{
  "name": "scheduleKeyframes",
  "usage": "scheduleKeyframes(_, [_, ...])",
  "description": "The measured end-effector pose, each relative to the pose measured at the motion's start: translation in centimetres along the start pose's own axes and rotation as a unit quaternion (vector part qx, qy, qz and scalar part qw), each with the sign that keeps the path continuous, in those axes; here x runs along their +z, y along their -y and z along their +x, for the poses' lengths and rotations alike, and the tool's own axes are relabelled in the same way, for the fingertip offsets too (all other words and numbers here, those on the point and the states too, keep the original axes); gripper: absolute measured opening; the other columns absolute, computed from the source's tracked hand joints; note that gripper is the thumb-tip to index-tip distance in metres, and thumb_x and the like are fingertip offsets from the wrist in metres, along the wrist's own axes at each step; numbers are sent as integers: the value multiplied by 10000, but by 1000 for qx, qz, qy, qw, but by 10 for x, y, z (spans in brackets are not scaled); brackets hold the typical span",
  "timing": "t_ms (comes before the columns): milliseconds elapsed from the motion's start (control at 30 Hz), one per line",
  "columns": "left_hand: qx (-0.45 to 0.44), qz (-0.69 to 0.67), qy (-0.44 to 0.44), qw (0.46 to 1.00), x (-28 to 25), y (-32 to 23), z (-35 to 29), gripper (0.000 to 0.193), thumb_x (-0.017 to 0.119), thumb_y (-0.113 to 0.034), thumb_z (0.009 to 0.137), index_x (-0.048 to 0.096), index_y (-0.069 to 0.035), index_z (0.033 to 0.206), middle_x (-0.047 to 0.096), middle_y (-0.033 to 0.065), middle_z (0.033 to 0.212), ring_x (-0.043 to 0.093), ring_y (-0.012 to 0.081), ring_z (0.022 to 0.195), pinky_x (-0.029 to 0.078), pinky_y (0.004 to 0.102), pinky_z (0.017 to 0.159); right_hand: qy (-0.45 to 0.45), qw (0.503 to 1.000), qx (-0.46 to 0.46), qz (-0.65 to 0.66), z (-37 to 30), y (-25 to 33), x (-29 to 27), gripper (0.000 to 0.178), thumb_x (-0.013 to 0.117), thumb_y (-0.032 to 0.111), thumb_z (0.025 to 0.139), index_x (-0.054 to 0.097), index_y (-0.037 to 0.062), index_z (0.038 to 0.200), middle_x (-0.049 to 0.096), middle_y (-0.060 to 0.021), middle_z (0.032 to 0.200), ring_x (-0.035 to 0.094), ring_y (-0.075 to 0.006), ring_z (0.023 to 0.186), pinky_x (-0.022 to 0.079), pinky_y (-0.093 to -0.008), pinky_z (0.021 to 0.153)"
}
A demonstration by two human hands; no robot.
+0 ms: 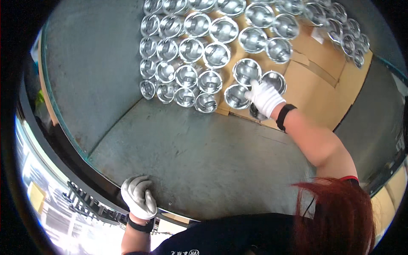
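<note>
My right hand [265,97], in a white glove with a black wrist strap, reaches out over a brown cardboard sheet [316,72]. Its fingers close around a shiny round metal cup-shaped part [256,111], mostly hidden under the palm. Two like parts, one [236,96] to its left and one [274,80] just beyond, sit right beside the hand. My left hand [138,196], in a grey-white glove, rests flat on the near edge of the grey metal table [191,153], holding nothing.
Several rows of the same shiny metal parts [199,51] cover the far half of the cardboard. The table's rim [76,148] curves along the left. Below it lie a dark rack [85,199] and a bright floor. My dark shirt and red hair fill the lower right.
</note>
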State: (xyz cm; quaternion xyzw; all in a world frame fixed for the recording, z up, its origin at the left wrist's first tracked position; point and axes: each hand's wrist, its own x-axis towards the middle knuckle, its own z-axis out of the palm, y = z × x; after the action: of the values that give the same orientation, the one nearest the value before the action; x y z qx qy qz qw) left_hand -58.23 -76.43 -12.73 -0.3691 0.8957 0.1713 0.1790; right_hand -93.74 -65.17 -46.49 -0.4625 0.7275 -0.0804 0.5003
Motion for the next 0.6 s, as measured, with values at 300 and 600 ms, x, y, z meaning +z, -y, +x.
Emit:
scheduleKeyframes(300, [-6,-29,6,1000,5,15,-5,190,531,-269,875,623,-124,957,678,77,1021,624,315,997,450,464,878,-67,994,-18,-83,43,-3,20,407,605,337,917,575,-1,1141,661,-306,903,649,-475,865,510,-542,781])
scheduleKeyframes(600, [-6,-15,29,999,4,16,-7,217,484,-275,895,605,-98,934,659,99,997,616,333,1004,452,489,909,-145,970,-146,-133,16,-7,-12,234,702,134,869,699,118,1102,661,-194,1210,666,-376,1018,549,-453,853])
